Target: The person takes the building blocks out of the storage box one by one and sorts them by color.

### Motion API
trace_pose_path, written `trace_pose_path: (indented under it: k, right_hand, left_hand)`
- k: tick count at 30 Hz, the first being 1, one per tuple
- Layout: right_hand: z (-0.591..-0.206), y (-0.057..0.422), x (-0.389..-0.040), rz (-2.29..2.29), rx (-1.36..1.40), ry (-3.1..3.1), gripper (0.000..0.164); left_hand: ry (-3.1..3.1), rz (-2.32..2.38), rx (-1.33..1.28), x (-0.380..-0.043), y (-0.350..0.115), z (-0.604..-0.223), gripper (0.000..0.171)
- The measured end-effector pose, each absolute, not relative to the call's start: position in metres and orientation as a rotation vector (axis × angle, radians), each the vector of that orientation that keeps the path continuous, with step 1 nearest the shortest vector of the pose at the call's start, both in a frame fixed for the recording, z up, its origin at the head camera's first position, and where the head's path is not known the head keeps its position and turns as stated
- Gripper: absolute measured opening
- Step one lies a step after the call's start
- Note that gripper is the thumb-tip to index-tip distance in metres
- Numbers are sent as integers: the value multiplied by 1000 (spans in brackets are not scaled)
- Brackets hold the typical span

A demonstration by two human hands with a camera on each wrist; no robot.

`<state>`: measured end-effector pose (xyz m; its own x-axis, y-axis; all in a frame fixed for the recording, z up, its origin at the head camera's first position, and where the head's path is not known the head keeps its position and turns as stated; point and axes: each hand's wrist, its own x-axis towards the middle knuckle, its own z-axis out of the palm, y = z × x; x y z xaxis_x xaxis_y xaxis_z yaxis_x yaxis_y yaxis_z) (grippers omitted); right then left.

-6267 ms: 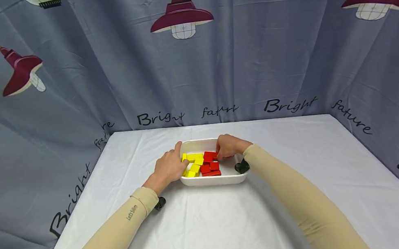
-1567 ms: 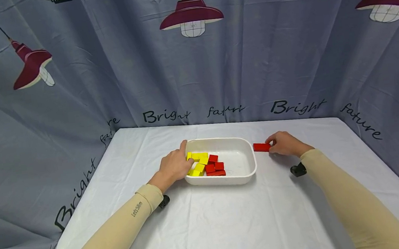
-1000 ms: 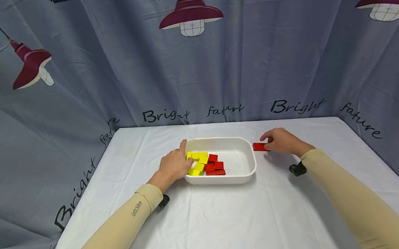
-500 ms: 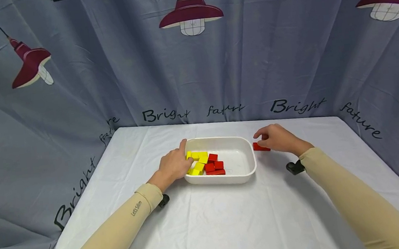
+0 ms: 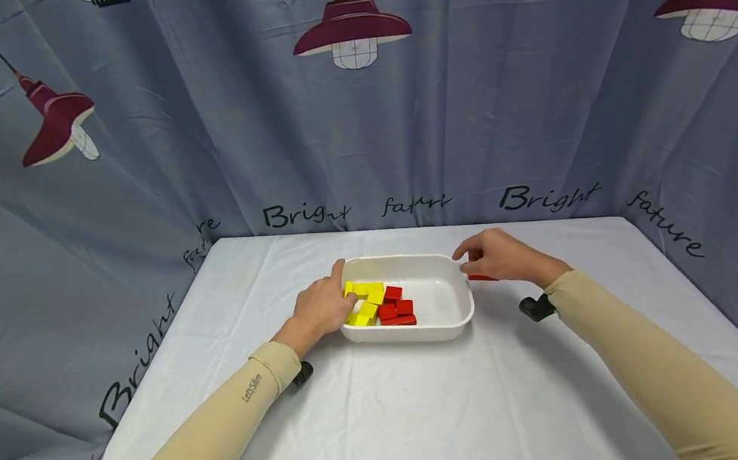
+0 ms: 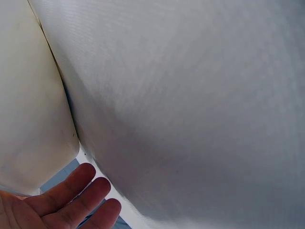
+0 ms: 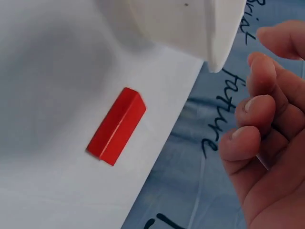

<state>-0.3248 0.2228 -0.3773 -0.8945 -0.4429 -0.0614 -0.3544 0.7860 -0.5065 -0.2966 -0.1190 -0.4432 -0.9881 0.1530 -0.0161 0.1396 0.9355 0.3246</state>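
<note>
A white plastic tray (image 5: pixel 441 294) stands mid-table in the head view. In its left half lie several yellow blocks (image 5: pixel 366 312) and several red blocks (image 5: pixel 388 311). My left hand (image 5: pixel 321 305) grips the tray's left wall, thumb over the rim inside and other fingers outside; in the left wrist view some fingers show beside the wall. One long red block (image 7: pixel 116 126) lies alone on the table just right of the tray, mostly covered by my hand in the head view. Above it, beside the tray's right rim, hovers my right hand (image 5: pixel 502 254), fingers loosely bent, holding nothing.
A white cloth (image 5: pixel 390 417) covers the table. Behind and along the sides hangs a grey-blue curtain (image 5: pixel 230 147) printed with lamps and lettering. Small black devices, such as the one on the right wrist (image 5: pixel 537 308), hang under both wrists.
My right hand took the long red block out of the tray, set it down to the right and let go. Since then it has moved left toward the tray's rim. My left hand stays put.
</note>
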Motion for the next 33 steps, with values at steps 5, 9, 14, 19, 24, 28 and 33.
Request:
trace_pose_path:
  k: [5, 9, 14, 19, 24, 28, 33]
  right_hand:
    - [-373, 215, -322, -725, -655, 2761, 28]
    - [-372, 210, -323, -722, -679, 2740, 29]
    - [-370, 206, -324, -715, -709, 2735, 26]
    - [-367, 199, -324, -741, -724, 2720, 25]
    - [-367, 191, -325, -773, -732, 2712, 26]
    - [-367, 183, -326, -790, -743, 2680, 25]
    - [-367, 176, -329, -782, -762, 2634, 28]
  left_hand:
    - [3052, 505, 237, -298, -119, -444, 74]
    - [3054, 494, 233, -298, -119, -445, 74]
    - [3056, 487, 232, -297, -120, -444, 74]
    - [3060, 484, 232, -297, -120, -443, 74]
    - [3053, 486, 231, -298, -120, -443, 74]
    - [3047, 483, 240, -298, -120, -443, 74]
    - [3049, 486, 249, -299, -120, -444, 74]
